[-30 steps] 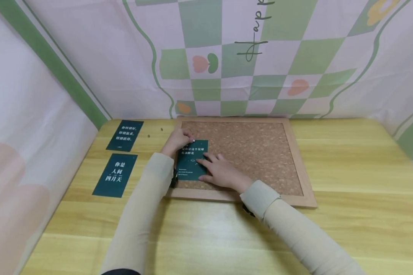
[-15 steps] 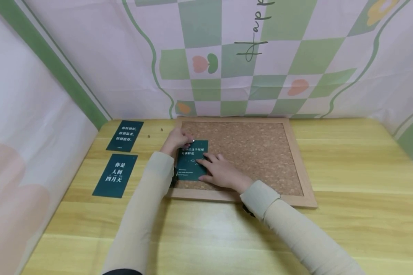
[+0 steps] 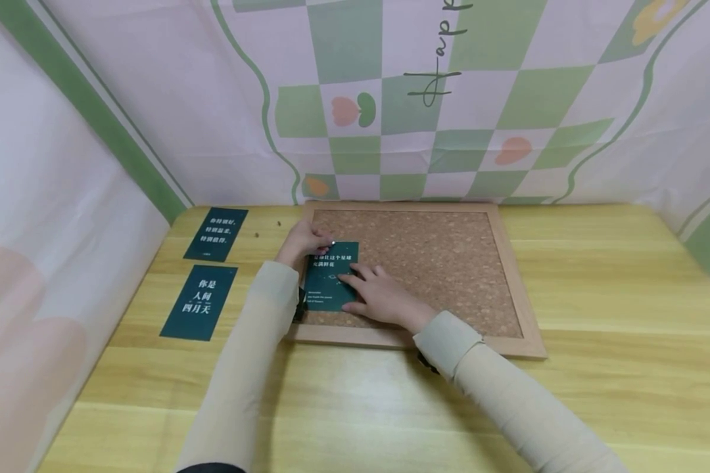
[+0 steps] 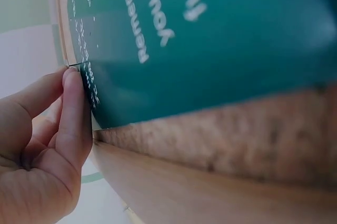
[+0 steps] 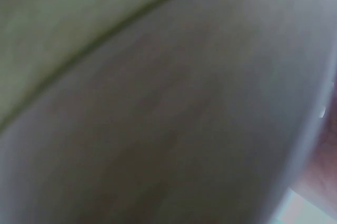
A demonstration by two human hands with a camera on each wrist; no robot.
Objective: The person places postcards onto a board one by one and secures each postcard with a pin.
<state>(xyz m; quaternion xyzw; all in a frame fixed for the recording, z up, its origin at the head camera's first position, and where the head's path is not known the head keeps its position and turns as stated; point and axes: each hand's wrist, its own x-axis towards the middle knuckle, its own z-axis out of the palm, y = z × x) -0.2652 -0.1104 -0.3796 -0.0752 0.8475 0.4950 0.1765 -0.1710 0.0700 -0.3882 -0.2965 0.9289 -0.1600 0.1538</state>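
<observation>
A dark green card (image 3: 331, 282) with white lettering lies on the left part of a wood-framed corkboard (image 3: 426, 263). At the card's top edge my left hand (image 3: 303, 242) pinches a small push pin between thumb and index finger. Its thin shaft shows at the fingertips in the left wrist view, where the hand (image 4: 47, 145) is beside the card (image 4: 210, 50). My right hand (image 3: 387, 297) rests with spread fingers on the card's right side and the cork. The right wrist view is mostly blocked by a blurred pale surface.
Two more green cards (image 3: 215, 234) lie on the wooden table (image 3: 603, 282) left of the board, one behind the other. Two tiny dark pieces (image 3: 257, 234) are near the board's back left corner. A patterned cloth (image 3: 414, 105) hangs behind the table.
My left fingers have curled in a little lower over the card's top, covering part of its first line of text. The right hand and the card have stayed in place.
</observation>
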